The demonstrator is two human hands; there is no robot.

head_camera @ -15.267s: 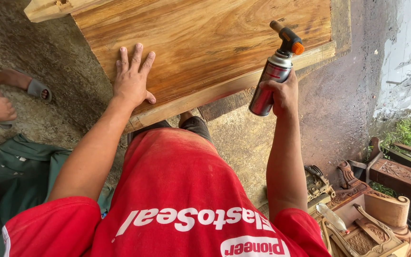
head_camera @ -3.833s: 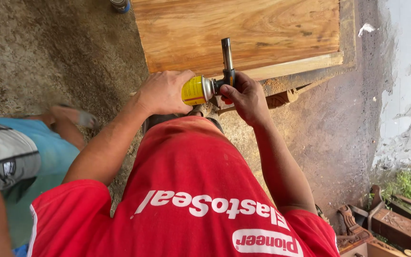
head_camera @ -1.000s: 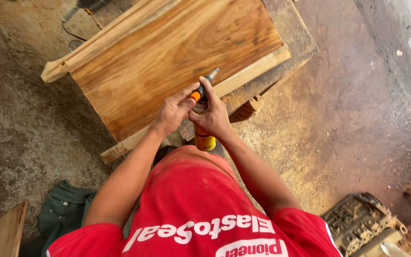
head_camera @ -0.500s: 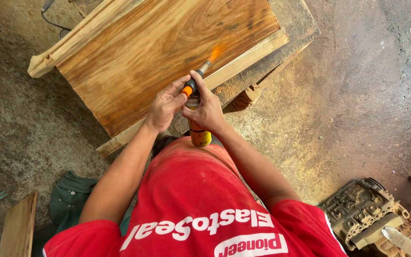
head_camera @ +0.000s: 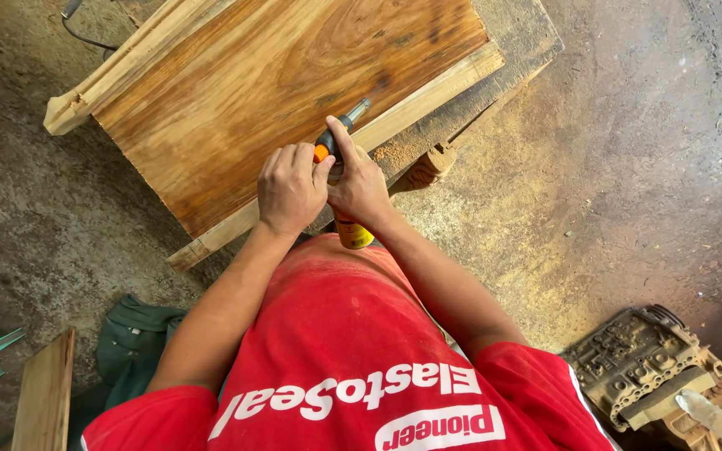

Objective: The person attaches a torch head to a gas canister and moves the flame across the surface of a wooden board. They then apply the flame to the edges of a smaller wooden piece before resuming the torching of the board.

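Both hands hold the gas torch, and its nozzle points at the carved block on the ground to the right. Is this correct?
Not quite. Both the left hand and the right hand do hold the gas torch, but the head view shows its nozzle pointing at the wooden panel, not the carved block.

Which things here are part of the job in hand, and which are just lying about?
In use: gas torch, gripped by left hand and right hand; framed wooden panel.

Lying about: green cloth, carved wooden block, wooden plank.
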